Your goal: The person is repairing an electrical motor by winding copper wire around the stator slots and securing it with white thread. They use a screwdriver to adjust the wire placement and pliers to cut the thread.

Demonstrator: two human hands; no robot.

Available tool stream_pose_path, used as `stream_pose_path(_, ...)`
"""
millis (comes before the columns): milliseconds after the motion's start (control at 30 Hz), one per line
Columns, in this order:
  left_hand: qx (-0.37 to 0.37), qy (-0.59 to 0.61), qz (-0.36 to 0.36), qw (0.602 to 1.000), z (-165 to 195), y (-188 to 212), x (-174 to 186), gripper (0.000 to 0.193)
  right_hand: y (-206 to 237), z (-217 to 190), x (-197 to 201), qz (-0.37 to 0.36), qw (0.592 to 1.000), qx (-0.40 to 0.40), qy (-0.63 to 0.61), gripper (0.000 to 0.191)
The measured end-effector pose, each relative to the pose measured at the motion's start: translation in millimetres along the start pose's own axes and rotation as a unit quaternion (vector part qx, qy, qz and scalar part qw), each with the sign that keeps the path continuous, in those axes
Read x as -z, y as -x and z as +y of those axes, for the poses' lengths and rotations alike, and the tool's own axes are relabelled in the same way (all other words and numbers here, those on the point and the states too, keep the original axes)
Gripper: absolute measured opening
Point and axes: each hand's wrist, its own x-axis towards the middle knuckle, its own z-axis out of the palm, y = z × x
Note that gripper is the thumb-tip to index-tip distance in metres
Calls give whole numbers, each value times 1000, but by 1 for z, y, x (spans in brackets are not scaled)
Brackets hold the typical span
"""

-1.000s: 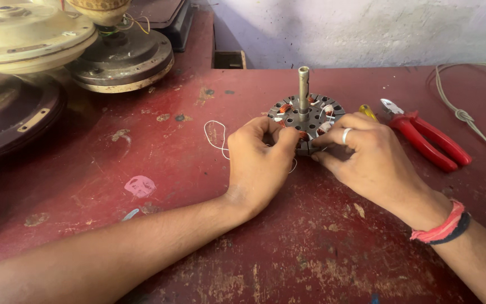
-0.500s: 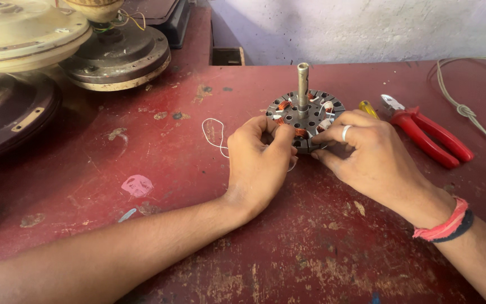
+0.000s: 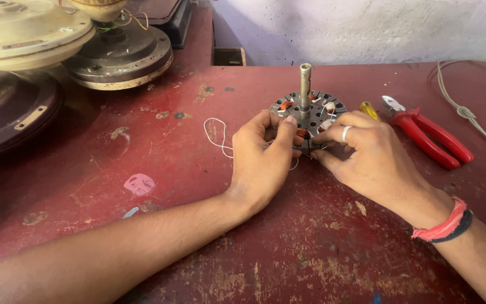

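On the far left, fan motor housings (image 3: pixel 119 56) crowd the red table's (image 3: pixel 158 146) corner, leaving bare worn surface before a loose white wire loop (image 3: pixel 216 135); the left hand (image 3: pixel 262 160) pinches its fingertips together on the near rim of the motor stator (image 3: pixel 309 112), upright shaft between both hands; the right hand (image 3: pixel 367 163), fingers curled shut, grips that same rim; red pliers (image 3: pixel 428 135) and a grey cord (image 3: pixel 473 112) lie near the right edge.

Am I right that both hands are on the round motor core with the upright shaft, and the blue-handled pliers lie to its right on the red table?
Not quite: the pliers have red handles, not blue, as the head view shows. Both hands, left hand and right hand, are on the motor core, on the red table.
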Motion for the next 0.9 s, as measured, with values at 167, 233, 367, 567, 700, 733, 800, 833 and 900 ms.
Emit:
stream_pose_path(167,0,30,-18,999,-3,-4,1,25,0,-1,-1,-3,1000,-23,5,27)
stream_pose_path(233,-2,38,-20,999,-5,-5,1,25,-1,-1,-2,3,1000,-24,8,27)
stream_pose_path(367,8,38,-14,999,-8,-7,0,25,-2,-2,-5,22,1000,10,18,29)
stream_pose_path(567,4,57,-22,998,-12,-8,2,25,-2,-3,-7,39,998,36,19,28)
stream_pose_path(700,-124,-151,82,977,-12,-7,3,27,-2,-6,-7,62,996,57,33,28)
stream_pose_path(733,-110,-141,82,980,-12,-7,3,27,-3,-6,-7,62,996,59,34,28)
stream_pose_path(800,-83,-121,82,986,-10,-7,3,29,-3,-7,-7,63,995,65,38,27)
stream_pose_path(833,-85,-111,72,988,-9,-6,2,29,-4,-8,-7,68,995,68,39,27)
stream_pose_path(900,-90,-89,54,990,-6,-5,2,29,-5,-9,-8,78,993,76,41,27)
